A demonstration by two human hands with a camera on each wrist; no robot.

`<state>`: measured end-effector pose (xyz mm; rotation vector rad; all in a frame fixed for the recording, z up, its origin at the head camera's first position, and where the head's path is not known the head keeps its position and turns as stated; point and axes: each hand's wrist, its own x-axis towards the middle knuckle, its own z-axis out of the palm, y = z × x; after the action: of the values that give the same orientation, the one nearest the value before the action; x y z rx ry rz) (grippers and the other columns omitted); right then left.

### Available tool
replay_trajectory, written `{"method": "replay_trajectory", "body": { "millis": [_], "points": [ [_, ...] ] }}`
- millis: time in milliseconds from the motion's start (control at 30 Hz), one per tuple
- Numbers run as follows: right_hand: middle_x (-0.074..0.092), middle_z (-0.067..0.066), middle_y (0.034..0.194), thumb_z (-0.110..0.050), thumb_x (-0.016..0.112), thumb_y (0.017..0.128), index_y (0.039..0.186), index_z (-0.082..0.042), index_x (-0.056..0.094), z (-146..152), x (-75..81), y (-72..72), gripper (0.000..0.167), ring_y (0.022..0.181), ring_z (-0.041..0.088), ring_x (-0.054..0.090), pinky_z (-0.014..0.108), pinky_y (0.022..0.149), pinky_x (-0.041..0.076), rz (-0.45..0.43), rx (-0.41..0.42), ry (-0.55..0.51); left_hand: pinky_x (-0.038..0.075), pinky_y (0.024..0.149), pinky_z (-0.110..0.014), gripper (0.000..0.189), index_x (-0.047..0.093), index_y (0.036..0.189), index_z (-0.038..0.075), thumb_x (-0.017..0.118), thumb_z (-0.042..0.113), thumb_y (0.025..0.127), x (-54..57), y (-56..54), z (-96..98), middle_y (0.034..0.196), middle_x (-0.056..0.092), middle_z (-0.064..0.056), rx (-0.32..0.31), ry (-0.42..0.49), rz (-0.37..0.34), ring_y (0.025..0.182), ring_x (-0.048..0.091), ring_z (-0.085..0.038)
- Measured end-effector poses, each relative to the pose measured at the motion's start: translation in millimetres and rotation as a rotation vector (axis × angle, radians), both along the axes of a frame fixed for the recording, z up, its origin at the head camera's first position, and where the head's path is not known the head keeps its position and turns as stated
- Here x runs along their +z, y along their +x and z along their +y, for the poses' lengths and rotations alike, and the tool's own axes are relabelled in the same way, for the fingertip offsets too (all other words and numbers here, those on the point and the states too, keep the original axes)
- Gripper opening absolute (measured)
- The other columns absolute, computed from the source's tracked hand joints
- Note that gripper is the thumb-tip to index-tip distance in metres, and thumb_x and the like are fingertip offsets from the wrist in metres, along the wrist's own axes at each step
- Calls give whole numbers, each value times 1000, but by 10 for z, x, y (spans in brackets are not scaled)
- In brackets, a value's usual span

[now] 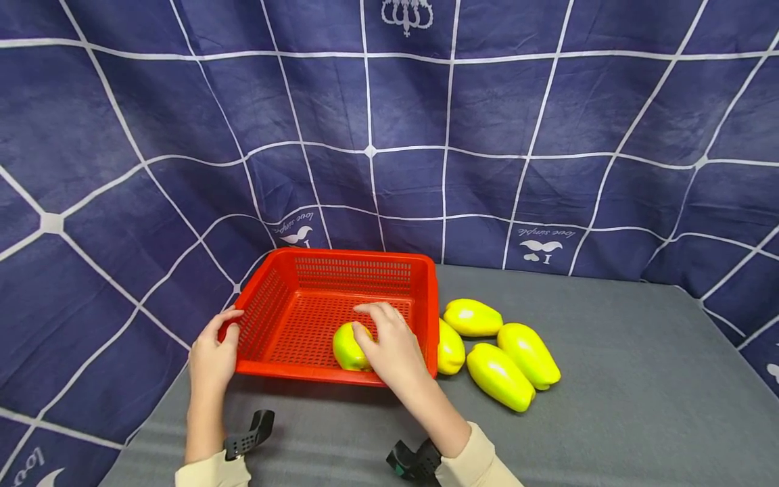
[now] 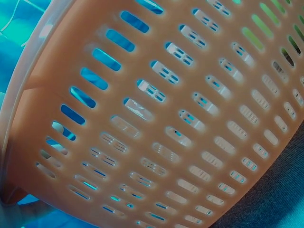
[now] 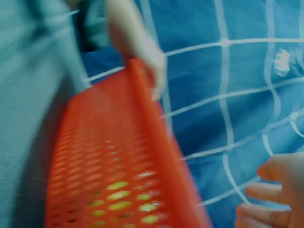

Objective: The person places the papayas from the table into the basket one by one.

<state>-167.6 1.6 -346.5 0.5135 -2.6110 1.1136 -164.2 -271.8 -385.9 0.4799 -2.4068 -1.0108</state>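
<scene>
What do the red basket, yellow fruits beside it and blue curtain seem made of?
Red basket: likely glossy moulded plastic, with regular slots.
Yellow fruits: smooth, shiny with highlights; perhaps plastic, though real skin is possible.
Blue curtain: apparently matte cloth, hanging in soft folds.

cream slvs [image 1: 477, 461], blk wrist bands [image 1: 242, 444]

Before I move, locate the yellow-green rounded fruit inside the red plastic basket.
In the head view, the fruit lies by the near wall of the basket, left of the right hand.
</scene>
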Motion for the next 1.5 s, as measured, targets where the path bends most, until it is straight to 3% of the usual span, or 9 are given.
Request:
{"method": "replay_trajectory", "body": {
  "millis": [300,567,700,833,1033,1200,1500],
  "points": [
    [60,-9,110,-24,56,89,113,-25,60,410,219,84,25,105,12,56,36,90,48,50,28,-246,35,89,-47,33,59,115,12,39,16,90,-14,47,-6,133,52,-7,12,5,-2,121,46,-34],
    [60,-5,109,-14,60,85,115,-21,60,823,154,185,30,98,11,57,31,85,50,101,24,-248,36,84,-45,33,60,115,12,39,16,90,-20,41,-6,133,52,-6,3,0,9,117,48,-35],
    [60,-3,110,-6,63,81,115,-17,60,1050,34,258,35,100,11,56,19,89,45,235,-7,-194,36,86,-45,33,60,114,13,39,16,90,-28,38,-14,132,53,-6,15,9,12,119,48,-34],
    [59,3,109,4,62,76,115,-11,60,1308,-117,320,41,104,4,51,6,92,33,389,-36,-182,36,86,-45,33,60,114,13,38,17,90,-34,28,-14,132,52,-5,15,11,11,117,49,-34],
    [57,11,109,12,60,72,115,-3,59,1684,-417,367,45,111,-5,44,6,99,29,473,-101,-168,35,82,-42,34,60,115,13,37,18,90,-21,-2,-11,133,52,-4,16,9,13,101,53,-33],
    [55,11,115,8,61,73,118,-5,58,1909,-700,398,47,117,-3,39,5,101,22,466,-146,-84,35,88,-44,34,60,115,13,38,17,90,-27,-24,-9,133,52,-4,4,20,15,113,51,-32],
    [51,11,125,1,69,72,124,-11,54,2062,-1102,401,56,121,-5,30,1,98,13,318,-154,24,35,92,-48,33,60,114,11,38,16,90,-31,-23,-15,131,53,-6,4,18,31,120,47,-33]
  ]
}}
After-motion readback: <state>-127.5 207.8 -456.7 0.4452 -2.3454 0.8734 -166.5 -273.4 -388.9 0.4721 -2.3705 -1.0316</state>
